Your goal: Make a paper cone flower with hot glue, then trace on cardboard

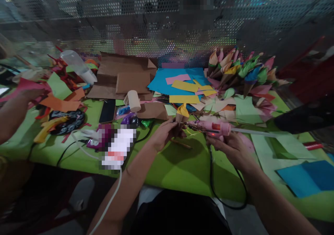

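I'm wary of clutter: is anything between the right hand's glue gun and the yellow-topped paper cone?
Nothing visible: the glue gun in the right hand points toward the paper cone in the left hand. Whether they touch is unclear.

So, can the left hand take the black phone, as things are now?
Probably not right away: the left hand is busy holding the cone. If it were freed, it likely could, since nothing covers the black phone.
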Tool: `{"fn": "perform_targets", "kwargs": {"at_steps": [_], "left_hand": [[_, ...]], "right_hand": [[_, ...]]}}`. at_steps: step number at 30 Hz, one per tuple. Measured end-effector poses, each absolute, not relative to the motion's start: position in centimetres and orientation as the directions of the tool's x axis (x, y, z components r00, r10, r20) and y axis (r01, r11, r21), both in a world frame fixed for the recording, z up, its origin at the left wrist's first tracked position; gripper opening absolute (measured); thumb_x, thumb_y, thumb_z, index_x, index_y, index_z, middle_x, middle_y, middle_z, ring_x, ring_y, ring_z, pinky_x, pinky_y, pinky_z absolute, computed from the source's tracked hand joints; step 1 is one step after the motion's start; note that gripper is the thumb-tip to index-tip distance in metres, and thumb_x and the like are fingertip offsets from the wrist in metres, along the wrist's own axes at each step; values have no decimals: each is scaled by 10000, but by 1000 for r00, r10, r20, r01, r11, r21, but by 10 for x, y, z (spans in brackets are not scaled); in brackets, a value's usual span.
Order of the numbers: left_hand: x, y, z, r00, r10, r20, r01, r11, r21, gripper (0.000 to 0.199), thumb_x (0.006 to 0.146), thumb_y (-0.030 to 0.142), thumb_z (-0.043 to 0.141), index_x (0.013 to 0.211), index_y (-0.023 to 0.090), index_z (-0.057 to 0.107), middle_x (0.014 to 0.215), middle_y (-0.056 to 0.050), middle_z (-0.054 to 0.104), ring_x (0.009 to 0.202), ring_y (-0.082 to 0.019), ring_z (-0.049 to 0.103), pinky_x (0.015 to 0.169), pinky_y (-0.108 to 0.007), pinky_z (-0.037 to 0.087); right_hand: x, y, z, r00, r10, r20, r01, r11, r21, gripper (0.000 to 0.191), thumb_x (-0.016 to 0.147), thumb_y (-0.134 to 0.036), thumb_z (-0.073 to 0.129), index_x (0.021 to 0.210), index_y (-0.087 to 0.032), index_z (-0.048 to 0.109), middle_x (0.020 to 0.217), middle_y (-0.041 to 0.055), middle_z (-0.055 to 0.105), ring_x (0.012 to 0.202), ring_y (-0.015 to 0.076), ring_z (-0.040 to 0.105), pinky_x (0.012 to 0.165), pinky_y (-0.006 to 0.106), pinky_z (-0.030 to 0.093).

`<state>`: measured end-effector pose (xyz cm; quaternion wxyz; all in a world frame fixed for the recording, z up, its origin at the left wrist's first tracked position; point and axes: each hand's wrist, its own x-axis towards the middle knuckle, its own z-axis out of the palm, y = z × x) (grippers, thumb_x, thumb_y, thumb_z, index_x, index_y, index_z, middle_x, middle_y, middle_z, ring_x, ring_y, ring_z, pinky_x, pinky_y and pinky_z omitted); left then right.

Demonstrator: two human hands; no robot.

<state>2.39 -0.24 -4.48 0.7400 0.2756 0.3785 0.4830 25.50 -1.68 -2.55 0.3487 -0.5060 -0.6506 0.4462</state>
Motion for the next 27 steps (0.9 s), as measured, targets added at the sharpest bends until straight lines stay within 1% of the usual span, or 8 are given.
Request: {"fn": "perform_targets", "kwargs": {"at_steps": [6,12,17,22,24,27], "left_hand": [[24,-2,-46,247,914,-323,-498,406,767,180,869,183,581,1013,118,667,824,-73,731,632,-152,687,729,-309,544],[24,-2,-45,267,908,-323,-496,417,762,222,890,178,569,1079,121,669,869,-95,747,649,-154,704,645,-270,547],[25,-2,-43,256,911,-324,-503,412,760,263,887,148,546,1115,123,675,837,-84,749,675,-159,714,637,-260,566],[25,-2,-43,197,913,-356,-550,404,731,193,870,120,588,1036,140,684,915,-88,753,700,-144,695,724,-298,598],[25,-2,-42,195,910,-366,-556,410,723,197,875,112,578,1039,139,684,905,-85,750,691,-145,694,719,-302,599],[24,-1,-42,223,904,-365,-553,426,716,231,890,122,570,1094,134,677,839,-69,742,678,-150,700,679,-290,589]], "right_hand": [[253,-16,-22,-266,964,12,353,109,-929,425,777,-597,682,692,-183,637,605,9,541,548,138,443,487,265,359],[251,-16,-19,-271,963,4,334,98,-938,429,760,-598,705,685,-181,641,607,13,555,553,137,447,492,261,373],[253,-17,-21,-290,956,-37,356,72,-932,421,767,-589,700,704,-176,646,625,17,574,566,142,463,500,262,367],[254,-17,-20,-309,951,-23,385,103,-917,414,777,-581,696,660,-194,608,567,-9,497,544,136,419,491,263,353],[254,-17,-19,-316,949,-15,377,111,-920,399,784,-573,694,701,-187,633,589,-5,523,555,140,435,506,267,374],[254,-17,-19,-316,949,-3,354,115,-928,379,795,-553,690,736,-181,651,627,6,565,572,146,465,512,266,384]]}}
